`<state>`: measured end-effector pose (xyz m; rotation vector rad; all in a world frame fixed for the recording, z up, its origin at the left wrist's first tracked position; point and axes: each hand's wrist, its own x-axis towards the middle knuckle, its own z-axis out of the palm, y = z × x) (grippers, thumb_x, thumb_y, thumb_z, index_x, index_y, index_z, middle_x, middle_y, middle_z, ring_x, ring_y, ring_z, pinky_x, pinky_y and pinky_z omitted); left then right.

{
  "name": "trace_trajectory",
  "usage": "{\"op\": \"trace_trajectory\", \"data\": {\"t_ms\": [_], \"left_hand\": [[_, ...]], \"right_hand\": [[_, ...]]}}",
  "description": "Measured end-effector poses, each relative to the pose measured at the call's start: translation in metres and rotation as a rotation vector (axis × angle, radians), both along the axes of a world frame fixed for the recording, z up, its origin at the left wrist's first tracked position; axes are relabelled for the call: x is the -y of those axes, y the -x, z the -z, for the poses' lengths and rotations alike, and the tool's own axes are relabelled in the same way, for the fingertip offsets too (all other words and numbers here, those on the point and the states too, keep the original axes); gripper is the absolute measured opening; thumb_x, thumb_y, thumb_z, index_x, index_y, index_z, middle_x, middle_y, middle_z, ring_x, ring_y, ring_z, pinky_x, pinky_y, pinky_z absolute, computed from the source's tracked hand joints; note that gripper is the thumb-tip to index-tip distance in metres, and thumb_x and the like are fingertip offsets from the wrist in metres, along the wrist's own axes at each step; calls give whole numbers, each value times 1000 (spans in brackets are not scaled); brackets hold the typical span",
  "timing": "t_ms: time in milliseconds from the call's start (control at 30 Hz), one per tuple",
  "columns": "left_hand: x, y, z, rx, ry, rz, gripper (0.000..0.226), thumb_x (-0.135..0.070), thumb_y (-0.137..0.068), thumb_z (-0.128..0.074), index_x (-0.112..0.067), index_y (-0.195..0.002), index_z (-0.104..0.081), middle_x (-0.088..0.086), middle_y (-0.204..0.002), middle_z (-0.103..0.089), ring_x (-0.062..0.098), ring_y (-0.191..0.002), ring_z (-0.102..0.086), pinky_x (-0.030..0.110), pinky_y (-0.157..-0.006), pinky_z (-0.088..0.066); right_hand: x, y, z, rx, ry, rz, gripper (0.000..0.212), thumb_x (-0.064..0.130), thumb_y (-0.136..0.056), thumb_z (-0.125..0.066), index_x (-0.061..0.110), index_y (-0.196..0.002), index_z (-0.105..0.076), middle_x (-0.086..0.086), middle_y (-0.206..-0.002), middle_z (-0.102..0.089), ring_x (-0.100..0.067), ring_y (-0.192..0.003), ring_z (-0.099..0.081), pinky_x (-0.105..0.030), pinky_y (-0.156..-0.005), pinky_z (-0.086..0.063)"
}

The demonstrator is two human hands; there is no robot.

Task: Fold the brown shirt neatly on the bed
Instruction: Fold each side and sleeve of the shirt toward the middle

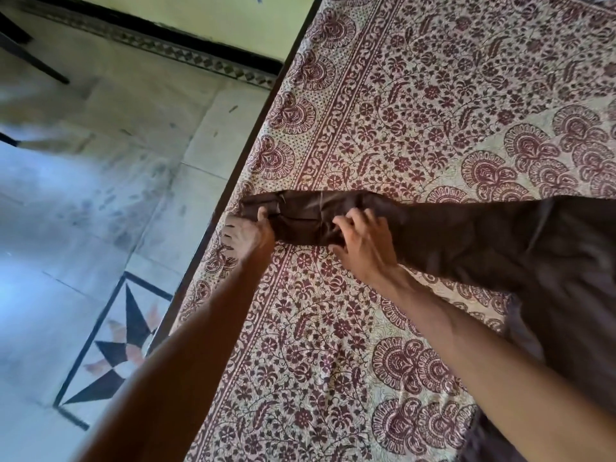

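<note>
Obs., standing at the bedside.

Progress: early stage, by my judgement. The brown shirt lies on the bed, its body at the right side of the view and partly cut off by the frame edge. One sleeve stretches out leftward to the bed's edge. No fold is visible in the body. The sleeve shows creases and is not yet laid back over the shirt. Left to do, as I read it: bring this sleeve in, deal with the far side (out of view), fold the body, then square it up.

Grip, left hand: closed on the cuff end of the sleeve, thumb on top of the cloth and fingers curled at the edge of the bed.

Grip, right hand: set on the middle of the sleeve with fingers spread and bent, tips on the cloth. I cannot tell whether the thumb is tucked under the lower edge or the hand only presses down.

Surface: the bed carries a cream cover printed with maroon flowers and borders, lying fairly flat. A dark frame edge runs along its side.

Room: pale tiled floor with a dark star inlay. The wall is yellow-green with a dark skirting. A dark furniture leg shows at the far corner.
</note>
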<state>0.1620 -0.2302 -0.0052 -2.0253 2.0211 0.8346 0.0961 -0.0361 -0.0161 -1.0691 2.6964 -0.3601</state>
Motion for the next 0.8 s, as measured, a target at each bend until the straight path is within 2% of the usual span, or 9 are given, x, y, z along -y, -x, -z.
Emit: {"op": "trace_trajectory", "data": {"t_ms": [67,133,167,300,367,467,600,733,800], "left_hand": [[10,-7,7,-78,-46,70,58,-57,-88,-52,-12,-126,-49,13,-133,-51,30,-122,-45,50,-107,-32],[23,-9,3,-239,-57,98,48,-51,-89,-55,-13,-120,-56,11,-122,-62,25,-105,-56,42,-96,-46],[30,-7,-1,-281,-23,129,47,-48,-90,-55,-12,-121,-57,11,-119,-64,26,-102,-59,39,-90,-49],[56,1,-11,-91,156,412,47,-51,-87,-57,-16,-118,-59,14,-114,-66,33,-105,-61,43,-91,-49],[64,0,-6,-2,181,518,42,-48,-89,-57,-15,-115,-59,15,-115,-66,33,-109,-57,43,-94,-40],[60,0,-2,77,250,538,44,-37,-89,-59,-10,-122,-48,17,-125,-57,34,-118,-46,45,-97,-32],[5,6,-14,-81,444,587,47,-17,-82,-56,-10,-126,-41,17,-130,-43,32,-117,-41,44,-97,-31],[-86,15,-1,-287,323,1039,49,-30,-88,-50,-17,-135,-42,12,-139,-43,32,-126,-42,46,-106,-33],[-126,17,11,-319,278,1257,57,-39,-88,-52,-25,-142,-38,9,-149,-38,31,-136,-36,47,-109,-31]], "right_hand": [[8,-2,3,-5,-108,-13,46,27,-78,-78,14,-120,-62,-10,-114,-63,-27,-103,-56,-43,-88,-46],[15,0,2,5,-112,4,35,17,-85,-70,14,-119,-61,-9,-115,-64,-27,-106,-55,-43,-90,-45],[17,2,1,27,-81,11,32,20,-89,-65,14,-120,-61,-9,-115,-64,-27,-106,-55,-43,-91,-44],[20,5,0,134,36,7,47,49,-100,-39,18,-130,-58,-7,-121,-62,-24,-107,-55,-43,-90,-42],[12,3,2,116,12,43,54,52,-101,-27,22,-138,-51,-7,-128,-57,-23,-112,-52,-43,-92,-41],[-8,0,7,41,-31,150,54,53,-101,-24,27,-146,-40,-10,-146,-44,-27,-129,-43,-48,-104,-37],[-48,2,14,6,-119,369,56,55,-101,-26,32,-152,-24,-11,-161,-20,-33,-147,-21,-59,-115,-19],[-98,7,20,-14,-188,569,57,50,-100,-30,28,-152,-26,-13,-163,-12,-36,-148,-14,-64,-113,-18],[-126,15,23,-38,-189,647,57,46,-99,-35,26,-152,-27,-12,-163,-13,-35,-148,-15,-63,-113,-18]]}}
